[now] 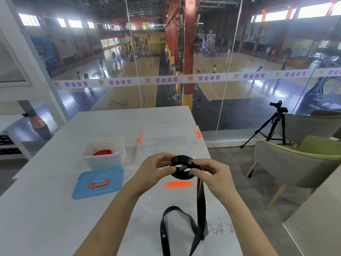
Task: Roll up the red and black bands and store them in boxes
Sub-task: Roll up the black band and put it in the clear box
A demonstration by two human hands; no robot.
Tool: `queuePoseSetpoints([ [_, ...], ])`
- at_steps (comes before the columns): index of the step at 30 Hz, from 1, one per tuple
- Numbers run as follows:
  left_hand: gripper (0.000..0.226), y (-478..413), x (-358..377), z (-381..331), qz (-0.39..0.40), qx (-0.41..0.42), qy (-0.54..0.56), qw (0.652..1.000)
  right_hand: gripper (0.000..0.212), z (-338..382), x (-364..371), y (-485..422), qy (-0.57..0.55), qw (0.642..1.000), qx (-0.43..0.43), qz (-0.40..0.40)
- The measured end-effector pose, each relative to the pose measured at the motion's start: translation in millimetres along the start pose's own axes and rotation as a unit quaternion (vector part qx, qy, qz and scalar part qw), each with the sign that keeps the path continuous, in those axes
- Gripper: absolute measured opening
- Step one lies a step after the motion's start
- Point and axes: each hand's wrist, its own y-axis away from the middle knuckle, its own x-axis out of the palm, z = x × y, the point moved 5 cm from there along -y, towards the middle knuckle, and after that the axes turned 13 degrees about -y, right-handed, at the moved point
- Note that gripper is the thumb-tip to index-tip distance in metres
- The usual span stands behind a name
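A black band (pixel 201 198) is partly wound into a coil held in the air above the white table (pixel 46 209). My left hand (pixel 156 169) pinches the coil's left side and my right hand (pixel 212 172) pinches its right side. The loose tail hangs down from the coil and loops on the table near the front edge. A rolled red band (pixel 102 152) lies inside the small white box (pixel 103 159) to the left. A larger clear box (pixel 169 137) with orange latches stands behind my hands.
A blue lid (pixel 97 183) with an orange handle lies in front of the white box. A clear lid with an orange handle (pixel 178 184) lies under my hands. A grey-green chair (pixel 295 163) and a tripod (pixel 271 126) stand to the right. A glass wall rises behind the table.
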Motion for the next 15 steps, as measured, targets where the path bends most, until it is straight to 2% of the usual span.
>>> queuePoseSetpoints([
  [3, 0.043, -1, 2, -6, 0.009, 0.002, -0.045, 0.999, 0.029, 7, 4, 1, 0.083, 0.995, -0.017, 0.059],
  [7, 0.024, -3, 8, -12, 0.029, 0.021, -0.114, 0.993, 0.024, 11, 9, 2, 0.111, 0.989, -0.017, 0.094],
  [15, 0.019, 0, 6, -14, -0.027, 0.008, 0.059, 0.998, 0.037, 8, 4, 5, -0.03, 0.999, 0.013, 0.027],
])
